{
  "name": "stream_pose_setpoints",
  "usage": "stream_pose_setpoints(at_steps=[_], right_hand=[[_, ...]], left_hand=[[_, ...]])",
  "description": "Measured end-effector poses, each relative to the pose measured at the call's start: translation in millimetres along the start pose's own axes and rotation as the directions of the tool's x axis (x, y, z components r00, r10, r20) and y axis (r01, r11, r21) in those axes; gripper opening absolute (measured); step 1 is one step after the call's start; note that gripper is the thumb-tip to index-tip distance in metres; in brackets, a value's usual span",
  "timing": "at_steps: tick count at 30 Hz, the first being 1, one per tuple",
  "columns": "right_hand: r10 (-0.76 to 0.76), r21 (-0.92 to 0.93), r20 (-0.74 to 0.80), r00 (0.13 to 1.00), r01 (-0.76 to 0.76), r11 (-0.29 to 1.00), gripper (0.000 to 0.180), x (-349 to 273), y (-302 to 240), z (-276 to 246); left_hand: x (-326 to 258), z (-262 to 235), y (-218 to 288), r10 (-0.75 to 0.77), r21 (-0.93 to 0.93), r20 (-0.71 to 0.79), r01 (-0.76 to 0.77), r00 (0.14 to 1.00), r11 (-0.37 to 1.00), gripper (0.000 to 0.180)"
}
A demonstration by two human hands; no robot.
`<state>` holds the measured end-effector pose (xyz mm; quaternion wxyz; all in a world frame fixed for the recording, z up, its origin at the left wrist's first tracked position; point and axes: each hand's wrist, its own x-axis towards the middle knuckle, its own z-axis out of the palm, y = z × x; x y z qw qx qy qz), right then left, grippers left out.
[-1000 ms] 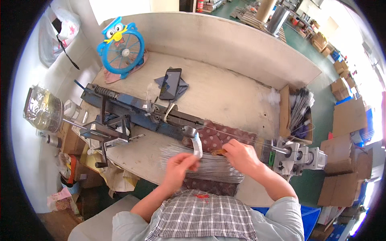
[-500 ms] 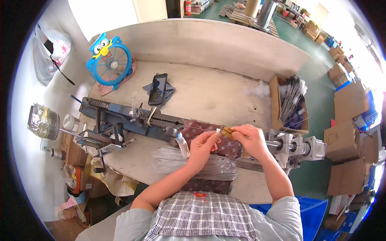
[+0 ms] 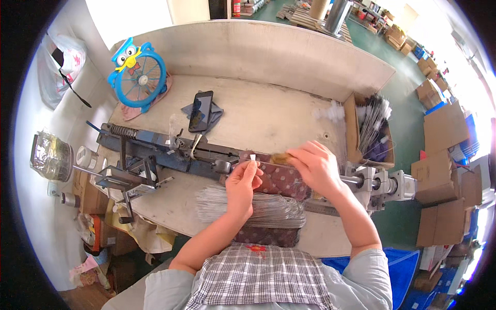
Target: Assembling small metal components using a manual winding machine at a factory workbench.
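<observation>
My left hand (image 3: pixel 242 187) is closed in a pinch on a thin wire, with a small white piece (image 3: pixel 252 157) showing at its fingertips. To its right, my right hand (image 3: pixel 316 168) grips a small brass-coloured piece (image 3: pixel 280 158), blurred by motion, at the wire's right side. Both hands are above a brown polka-dot cloth (image 3: pixel 279 178) laid on the bench. A thick bundle of thin, pale wires (image 3: pixel 258 211) lies between the cloth and my body. Just left of my left hand is the metal end of a long bench fixture (image 3: pixel 221 166).
A cardboard box (image 3: pixel 353 124) of wires stands at the right, behind a shaft mechanism (image 3: pixel 381 185). Farther back on the bench lie a phone (image 3: pixel 201 111) on a grey cloth and a blue cartoon-faced fan (image 3: pixel 140 80). A crank mechanism (image 3: pixel 124 178) is at the left.
My left hand has moved left and turned more upright, away from the right hand. The brass-coloured piece has moved slightly left and up with my right hand. The white tube beside my left hand no longer shows.
</observation>
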<state>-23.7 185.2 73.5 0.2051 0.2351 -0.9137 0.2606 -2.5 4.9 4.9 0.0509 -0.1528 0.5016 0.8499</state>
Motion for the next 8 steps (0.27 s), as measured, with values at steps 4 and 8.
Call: stream_pose_setpoints(at_steps=[4, 8], right_hand=[[0.09, -0.038, 0.074, 0.993, -0.088, 0.995, 0.016, 16, -1, 54], [0.118, 0.178, 0.22, 0.968, -0.159, 0.971, 0.019, 17, -8, 66]], left_hand=[[1, -2, 5, -0.109, -0.064, 0.047, 0.112, 0.993, 0.992, 0.012], [3, -11, 2, -0.126, -0.101, 0.095, 0.135, 0.988, 0.986, 0.015]])
